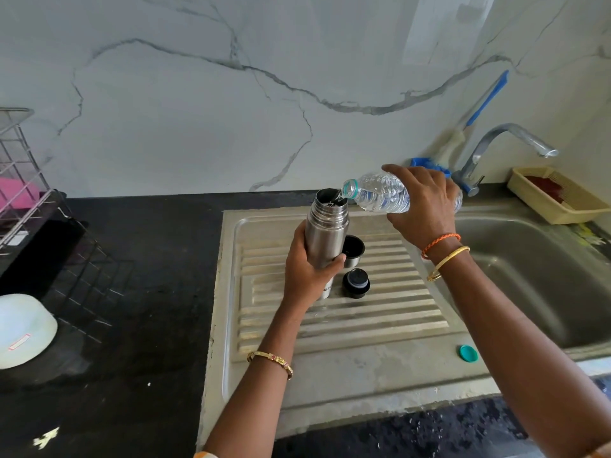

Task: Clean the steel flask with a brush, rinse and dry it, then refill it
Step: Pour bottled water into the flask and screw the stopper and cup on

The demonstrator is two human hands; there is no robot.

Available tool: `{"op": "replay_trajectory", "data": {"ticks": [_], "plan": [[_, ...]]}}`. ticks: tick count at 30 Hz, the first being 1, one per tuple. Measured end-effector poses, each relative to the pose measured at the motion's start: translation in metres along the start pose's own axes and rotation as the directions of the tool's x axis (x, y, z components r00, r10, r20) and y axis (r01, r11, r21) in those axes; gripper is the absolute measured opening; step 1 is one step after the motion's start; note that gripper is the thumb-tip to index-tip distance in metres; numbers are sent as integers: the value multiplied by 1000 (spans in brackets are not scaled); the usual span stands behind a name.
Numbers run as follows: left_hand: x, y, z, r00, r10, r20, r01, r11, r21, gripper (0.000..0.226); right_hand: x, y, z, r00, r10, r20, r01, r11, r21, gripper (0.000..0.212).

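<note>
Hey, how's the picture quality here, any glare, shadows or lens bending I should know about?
Head view: soft, even daylight and sharp focus at the centre; a bright window reflection glares on the marble wall; wide-angle bending curves the sink drainboard edges; the steel flask, held by the left hand, shows mild sheen; the right hand tilts the plastic bottle.

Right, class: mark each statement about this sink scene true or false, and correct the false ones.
1. The left hand grips the steel flask. True.
2. The right hand tilts a plastic water bottle over the flask's mouth. True.
3. The bottle's teal cap is screwed on. False: it lies on the drainboard.
4. The black stopper sits in the flask. False: it stands beside it.
</note>
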State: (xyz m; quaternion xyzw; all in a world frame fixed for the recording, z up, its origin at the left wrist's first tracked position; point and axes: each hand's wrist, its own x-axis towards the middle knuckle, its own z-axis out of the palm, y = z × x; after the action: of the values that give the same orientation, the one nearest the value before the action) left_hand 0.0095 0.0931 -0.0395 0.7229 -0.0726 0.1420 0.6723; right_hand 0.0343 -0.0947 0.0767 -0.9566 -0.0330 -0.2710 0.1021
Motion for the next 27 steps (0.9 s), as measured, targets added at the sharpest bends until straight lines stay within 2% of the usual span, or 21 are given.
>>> {"op": "replay_trajectory", "data": {"ticks": [14, 27], "plan": [[2, -5, 1, 997, -10, 75, 12, 999, -35, 74, 4, 2, -4, 1000, -14, -19, 14, 1000, 0, 68], [3, -6, 1, 997, -22, 78, 25, 999, -31, 75, 7, 0, -4, 999, -37, -36, 36, 999, -22, 69]]}}
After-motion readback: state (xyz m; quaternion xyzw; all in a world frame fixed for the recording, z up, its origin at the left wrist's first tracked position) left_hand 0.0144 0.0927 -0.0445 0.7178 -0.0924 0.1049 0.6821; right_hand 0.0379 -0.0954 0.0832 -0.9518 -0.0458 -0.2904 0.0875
